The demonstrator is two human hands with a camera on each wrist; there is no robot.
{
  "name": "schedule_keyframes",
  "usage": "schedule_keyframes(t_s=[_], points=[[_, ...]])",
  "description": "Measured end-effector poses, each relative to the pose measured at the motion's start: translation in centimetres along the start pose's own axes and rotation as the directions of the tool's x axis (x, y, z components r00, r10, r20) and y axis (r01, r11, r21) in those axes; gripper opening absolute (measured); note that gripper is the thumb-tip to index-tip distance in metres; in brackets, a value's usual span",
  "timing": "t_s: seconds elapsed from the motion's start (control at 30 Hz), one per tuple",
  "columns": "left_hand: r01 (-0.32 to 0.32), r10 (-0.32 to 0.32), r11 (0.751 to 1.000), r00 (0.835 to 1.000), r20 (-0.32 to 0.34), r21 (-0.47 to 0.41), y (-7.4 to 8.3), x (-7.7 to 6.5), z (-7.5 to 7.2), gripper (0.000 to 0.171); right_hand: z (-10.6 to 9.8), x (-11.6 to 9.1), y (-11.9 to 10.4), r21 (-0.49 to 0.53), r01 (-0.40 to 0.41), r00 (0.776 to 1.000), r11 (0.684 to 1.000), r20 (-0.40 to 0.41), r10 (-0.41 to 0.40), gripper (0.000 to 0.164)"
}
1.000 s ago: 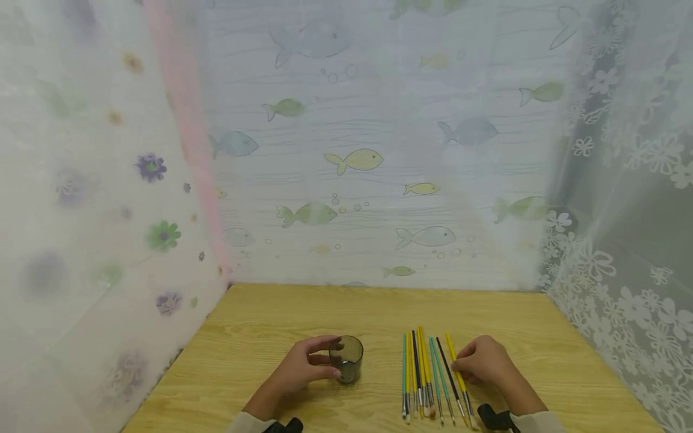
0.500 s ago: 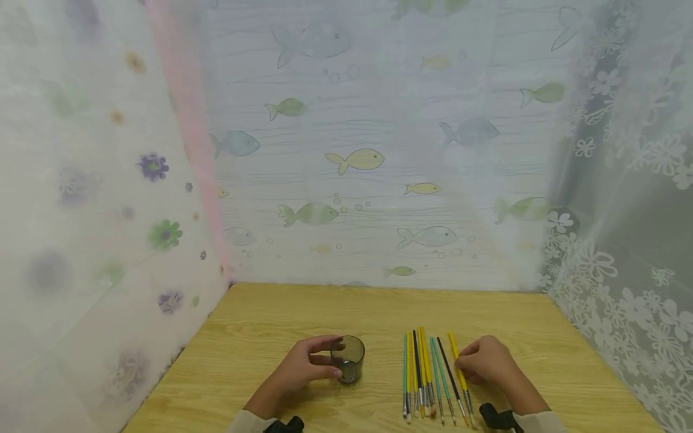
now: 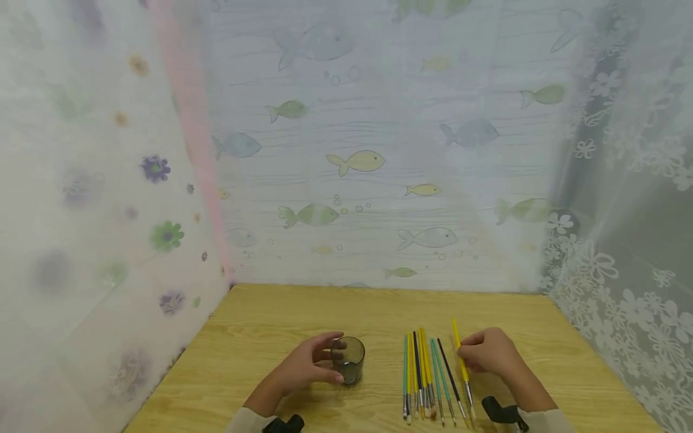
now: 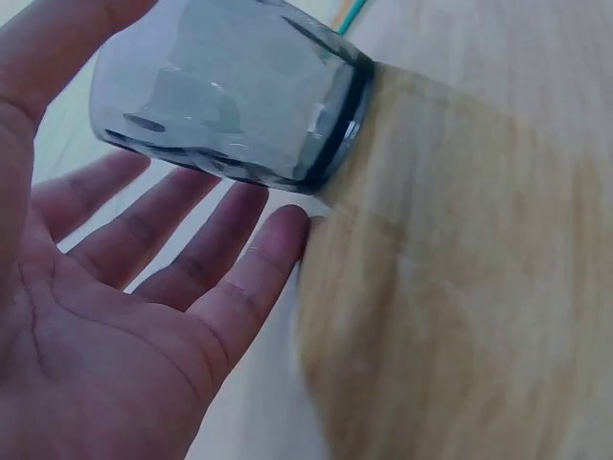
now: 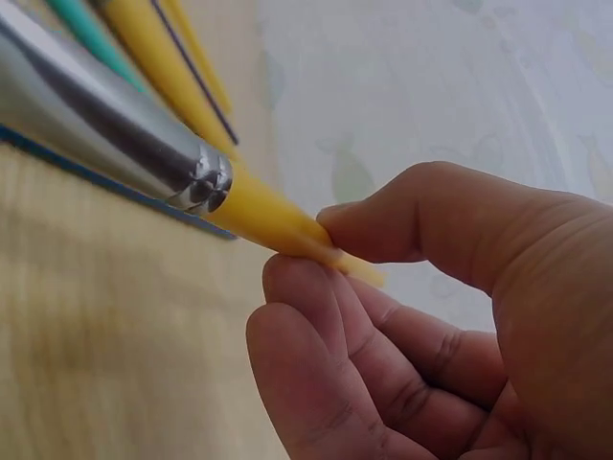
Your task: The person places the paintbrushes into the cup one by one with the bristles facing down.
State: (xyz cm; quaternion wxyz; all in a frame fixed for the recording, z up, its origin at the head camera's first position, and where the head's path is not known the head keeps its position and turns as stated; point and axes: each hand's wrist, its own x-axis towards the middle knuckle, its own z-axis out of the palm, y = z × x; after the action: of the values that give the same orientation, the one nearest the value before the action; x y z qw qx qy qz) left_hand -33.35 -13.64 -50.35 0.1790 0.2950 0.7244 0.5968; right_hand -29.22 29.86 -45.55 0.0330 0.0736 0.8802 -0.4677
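A smoky clear glass (image 3: 351,374) stands on the table in front of my left hand (image 3: 305,367). That hand is spread around its left side, thumb low near the front, fingers reaching behind. In the left wrist view the fingers (image 4: 244,283) extend loosely beside the glass (image 4: 225,91), with a gap at the index fingertip. Between thumb and fingertips my right hand (image 3: 494,355) pinches a yellow-handled paintbrush (image 3: 463,368), its bristle end toward me. A silver ferrule shows close up on this paintbrush (image 5: 206,177) in the right wrist view.
Several paintbrushes (image 3: 421,370) with teal, yellow and dark handles lie side by side between the glass and the right hand. A black-handled one (image 3: 448,367) is nearest to the held brush. Patterned curtains (image 3: 357,240) enclose the wooden table (image 3: 346,310) at the back and sides.
My right hand has moved slightly away and to the right with the yellow paintbrush, parting it from the row. The left hand's fingers and thumb have spread a little wider around the glass.
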Motion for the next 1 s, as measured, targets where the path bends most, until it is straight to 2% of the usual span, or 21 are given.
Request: schedule_keyframes(t_s=[0.23,0.4,0.53,0.7,1.0], points=[[0.014,-0.014,1.000,1.000,-0.003,0.007,0.8,0.3,0.1,0.072,-0.5,-0.1,-1.9,0.050,0.069,0.997,0.996,-0.034,-0.068,0.038],[-0.006,0.006,1.000,1.000,-0.002,0.013,0.8,1.1,0.5,0.063,-0.5,-0.3,-3.5,0.113,0.113,0.993,0.987,-0.052,-0.108,0.046],[-0.011,0.011,1.000,1.000,-0.004,-0.003,0.7,1.6,0.9,0.061,-0.3,-0.4,-4.6,0.160,0.137,0.990,0.978,-0.065,-0.128,0.045],[-0.018,0.018,0.999,1.000,0.007,-0.031,0.5,2.2,1.0,0.064,-0.4,-0.3,-6.0,0.238,0.187,0.979,0.953,-0.125,-0.161,0.041],[-0.031,0.031,0.998,0.999,0.010,-0.046,0.3,2.5,1.1,0.067,-0.3,-1.4,-8.6,0.325,0.266,0.959,0.907,-0.187,-0.214,0.039]])
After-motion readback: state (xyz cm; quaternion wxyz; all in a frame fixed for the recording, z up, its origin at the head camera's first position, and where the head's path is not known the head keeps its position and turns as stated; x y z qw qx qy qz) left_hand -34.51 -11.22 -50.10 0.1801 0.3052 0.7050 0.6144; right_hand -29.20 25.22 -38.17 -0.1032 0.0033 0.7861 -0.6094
